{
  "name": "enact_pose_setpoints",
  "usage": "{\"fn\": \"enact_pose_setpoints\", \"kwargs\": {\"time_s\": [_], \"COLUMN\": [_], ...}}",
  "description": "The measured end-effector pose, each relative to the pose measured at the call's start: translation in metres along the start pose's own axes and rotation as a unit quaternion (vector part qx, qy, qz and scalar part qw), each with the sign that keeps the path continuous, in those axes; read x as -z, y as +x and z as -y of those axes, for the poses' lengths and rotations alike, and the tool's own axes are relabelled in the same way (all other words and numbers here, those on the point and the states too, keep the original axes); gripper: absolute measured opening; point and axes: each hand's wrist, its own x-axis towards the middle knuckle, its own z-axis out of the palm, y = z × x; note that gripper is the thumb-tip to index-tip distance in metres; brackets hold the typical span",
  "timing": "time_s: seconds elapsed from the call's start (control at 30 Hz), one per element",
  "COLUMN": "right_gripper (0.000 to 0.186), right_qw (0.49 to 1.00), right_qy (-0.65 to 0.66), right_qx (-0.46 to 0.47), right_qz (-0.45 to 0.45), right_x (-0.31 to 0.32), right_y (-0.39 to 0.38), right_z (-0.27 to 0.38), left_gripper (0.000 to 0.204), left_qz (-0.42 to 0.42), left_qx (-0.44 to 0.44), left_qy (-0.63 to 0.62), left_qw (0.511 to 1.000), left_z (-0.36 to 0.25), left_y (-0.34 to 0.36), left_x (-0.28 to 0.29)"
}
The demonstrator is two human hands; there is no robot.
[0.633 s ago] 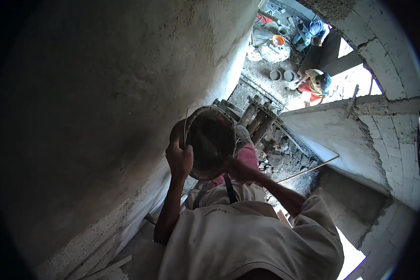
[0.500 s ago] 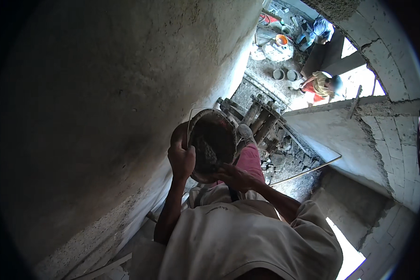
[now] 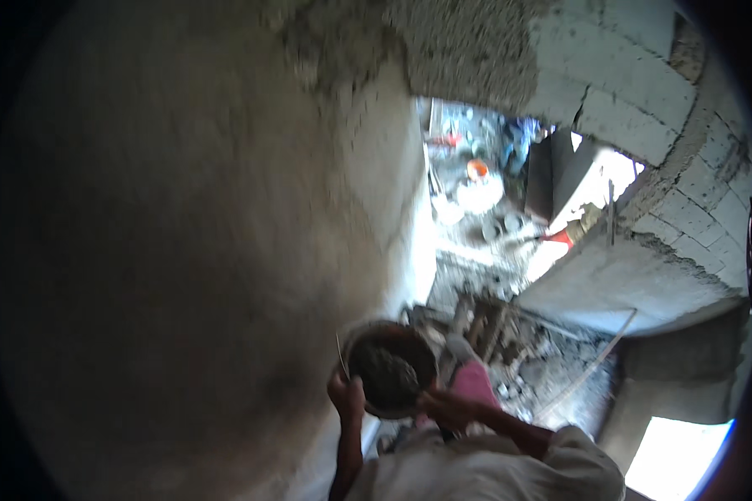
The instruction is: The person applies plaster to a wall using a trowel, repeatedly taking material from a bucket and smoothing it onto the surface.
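Note:
A round dark bucket (image 3: 434,365) stands in front of my body, its mouth turned up toward me. Inside it lies a grey lump of wet mortar (image 3: 384,374). My left hand (image 3: 348,396) is closed on the bucket's left side, beside the thin wire handle (image 3: 341,355). At the lower right of the rim is my right hand (image 3: 444,409), touching or very near it; blur hides how its fingers lie. Beyond the bucket shows my leg in pink-red trousers (image 3: 475,382) with a pale shoe (image 3: 458,346).
A rough plastered wall (image 3: 192,250) rises close on my left. Below are wooden pieces (image 3: 485,321), rubble (image 3: 526,359) and a long thin pole (image 3: 589,367). Farther down are an orange bucket (image 3: 477,169), grey buckets (image 3: 492,229) and a partly hidden person in red (image 3: 562,238).
The view has tilted up, so the bucket and both hands sit lower in the picture. The mortar shows more fully in the bucket. My right hand has shifted toward the rim's right side.

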Motion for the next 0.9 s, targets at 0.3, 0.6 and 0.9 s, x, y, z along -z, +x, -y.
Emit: {"fn": "enact_pose_setpoints", "kwargs": {"time_s": [0.3,0.6,0.9], "right_gripper": [0.037,0.057,0.037], "right_qw": [0.778,0.175,0.384], "right_qy": [-0.179,-0.086,-0.428], "right_qx": [0.5,0.836,0.647], "right_qz": [-0.335,-0.512,-0.501], "right_x": [-0.036,-0.042,-0.199], "right_y": [-0.165,-0.286,-0.03], "right_z": [0.184,0.544,0.671], "left_gripper": [0.049,0.044,0.052], "left_qz": [-0.026,-0.125,-0.161], "left_qx": [0.019,-0.039,0.11], "left_qy": [-0.017,0.048,0.066], "left_qw": [0.999,0.99,0.978], "left_z": [0.016,-0.028,-0.093], "left_y": [0.038,0.004,0.007], "left_x": [-0.033,-0.026,-0.057]}}
